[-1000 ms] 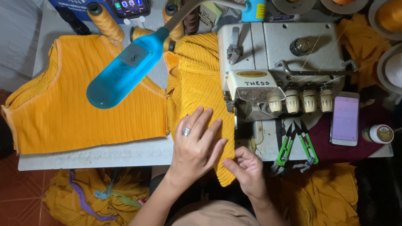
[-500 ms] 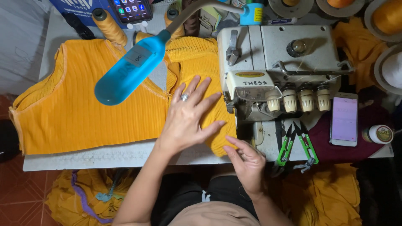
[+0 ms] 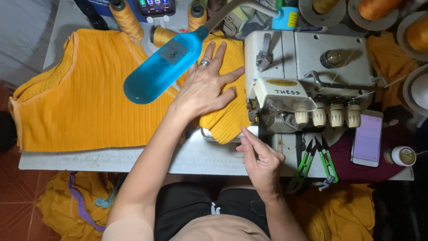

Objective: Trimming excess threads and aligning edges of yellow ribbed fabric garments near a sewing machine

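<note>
**Pressing ribbed orange fabric flat beside the overlock machine**

Your left hand (image 3: pixel 207 87) lies palm-down on the orange ribbed fabric piece (image 3: pixel 225 116), fingers spread wide, its grip released and simply pressing. A ring sits on one finger. That piece is a narrow, folded strip of knit; its long axis runs away from you toward the back of the counter (image 3: pixel 133 156), and its rounded near end points at you, hanging just at the machine's front edge. The ribs run along the same axis.

Your right hand (image 3: pixel 261 156) rests at the counter edge just beside the strip's near end, fingers curled loosely together; whether they pinch cloth or thread you cannot tell from here.

Immediately right of the strip stands the cream metal overlock sewing machine (image 3: pixel 307 76), with four round tension knobs along its front. A glossy blue lamp head (image 3: pixel 162 67) hovers above the cloth. Left of it lies a larger orange garment panel (image 3: pixel 84 107), flat, with paler stitched edging. Green-handled thread snips (image 3: pixel 318 160) and a smartphone (image 3: pixel 368 138) lie right of your hand.
</note>
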